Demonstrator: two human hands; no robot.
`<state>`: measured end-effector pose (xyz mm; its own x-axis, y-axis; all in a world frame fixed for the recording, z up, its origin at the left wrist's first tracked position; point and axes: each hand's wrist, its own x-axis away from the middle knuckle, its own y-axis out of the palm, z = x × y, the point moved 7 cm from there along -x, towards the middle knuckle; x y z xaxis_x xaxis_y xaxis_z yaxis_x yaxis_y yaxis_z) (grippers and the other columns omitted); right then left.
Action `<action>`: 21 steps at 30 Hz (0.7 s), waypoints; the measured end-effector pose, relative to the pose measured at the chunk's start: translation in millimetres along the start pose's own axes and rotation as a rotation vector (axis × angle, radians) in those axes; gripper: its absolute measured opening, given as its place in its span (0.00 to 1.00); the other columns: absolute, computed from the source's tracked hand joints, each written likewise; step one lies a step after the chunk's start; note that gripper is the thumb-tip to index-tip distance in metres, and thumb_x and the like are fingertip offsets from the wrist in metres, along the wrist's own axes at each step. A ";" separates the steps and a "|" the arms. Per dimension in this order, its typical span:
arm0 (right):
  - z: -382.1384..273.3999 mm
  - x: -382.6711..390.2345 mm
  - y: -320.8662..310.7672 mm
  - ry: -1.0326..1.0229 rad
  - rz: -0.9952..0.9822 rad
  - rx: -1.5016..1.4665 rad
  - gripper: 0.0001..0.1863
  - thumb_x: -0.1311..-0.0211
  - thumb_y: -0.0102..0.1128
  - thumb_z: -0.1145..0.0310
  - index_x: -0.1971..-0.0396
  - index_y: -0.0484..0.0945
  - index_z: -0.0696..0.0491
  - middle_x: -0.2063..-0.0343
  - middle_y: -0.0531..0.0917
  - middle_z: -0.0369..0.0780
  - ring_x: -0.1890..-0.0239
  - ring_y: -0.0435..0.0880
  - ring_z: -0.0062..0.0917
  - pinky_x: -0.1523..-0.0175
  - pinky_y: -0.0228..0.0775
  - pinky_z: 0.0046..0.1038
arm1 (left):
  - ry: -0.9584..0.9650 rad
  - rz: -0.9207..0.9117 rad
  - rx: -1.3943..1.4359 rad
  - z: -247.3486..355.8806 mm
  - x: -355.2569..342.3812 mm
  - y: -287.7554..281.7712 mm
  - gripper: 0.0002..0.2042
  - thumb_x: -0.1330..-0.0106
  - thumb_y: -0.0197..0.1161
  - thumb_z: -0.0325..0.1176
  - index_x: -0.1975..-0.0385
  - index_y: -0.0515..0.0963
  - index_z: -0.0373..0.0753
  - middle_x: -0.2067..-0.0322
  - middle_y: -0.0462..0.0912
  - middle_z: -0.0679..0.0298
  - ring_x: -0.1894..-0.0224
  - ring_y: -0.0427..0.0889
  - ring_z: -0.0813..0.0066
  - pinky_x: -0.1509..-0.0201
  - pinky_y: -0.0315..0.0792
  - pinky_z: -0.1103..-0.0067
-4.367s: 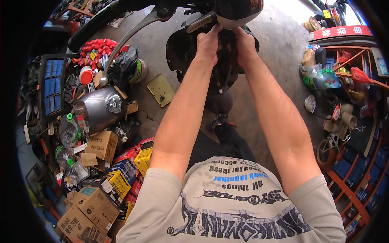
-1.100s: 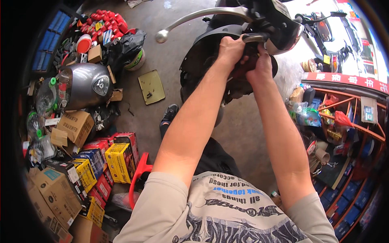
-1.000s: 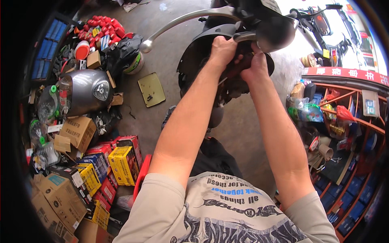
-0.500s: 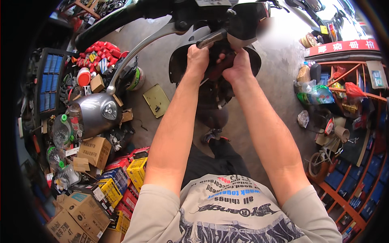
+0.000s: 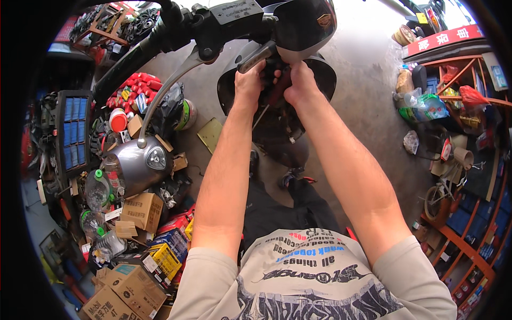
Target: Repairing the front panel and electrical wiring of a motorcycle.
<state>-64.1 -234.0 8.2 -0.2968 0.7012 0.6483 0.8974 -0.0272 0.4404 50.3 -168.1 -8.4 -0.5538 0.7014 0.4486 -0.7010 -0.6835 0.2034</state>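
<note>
My left hand (image 5: 248, 85) is closed under the short silver fitting (image 5: 255, 57) of a scooter's handlebar assembly (image 5: 234, 21), its fingertips curled among dark parts; what it grips is hidden. My right hand (image 5: 301, 80) is closed beside it, below the glossy black mirror housing (image 5: 309, 29), inside the open black front bodywork (image 5: 328, 77). A dark red object (image 5: 278, 90) sits against my right palm, and a thin metal rod (image 5: 260, 114) slants down from there; whether that hand holds them I cannot tell. A long silver brake lever (image 5: 170, 88) arches to the left of my hands.
At left lie red bottles (image 5: 133, 88), a silver casing (image 5: 136, 162), plastic bottles (image 5: 97, 189) and stacked cartons (image 5: 128, 288). A yellowish tray (image 5: 209, 133) is on the floor (image 5: 357, 90). Orange shelving (image 5: 464, 240), bagged items (image 5: 421, 106) and a small bicycle (image 5: 434, 200) stand at right.
Since a second ago, the view has shifted: the handlebar and lever now reach farther left in the picture. Both hands appear slightly farther left, still close together among the dark parts.
</note>
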 end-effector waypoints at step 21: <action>11.1 8.3 2.9 0.074 -0.252 -0.171 0.08 0.44 0.60 0.66 0.70 0.74 0.54 0.78 0.76 0.35 0.78 0.73 0.22 0.70 0.67 0.27 | -0.091 -0.102 0.133 16.0 26.9 14.8 0.11 0.32 0.53 0.43 0.70 0.73 0.44 0.84 0.65 0.76 0.86 0.58 0.89 0.82 0.54 0.87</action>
<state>-60.3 -220.4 7.9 -0.5316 0.6476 0.5459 0.7264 0.0171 0.6870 32.2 -162.7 20.6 -0.4359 0.7515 0.4953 -0.6822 -0.6348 0.3628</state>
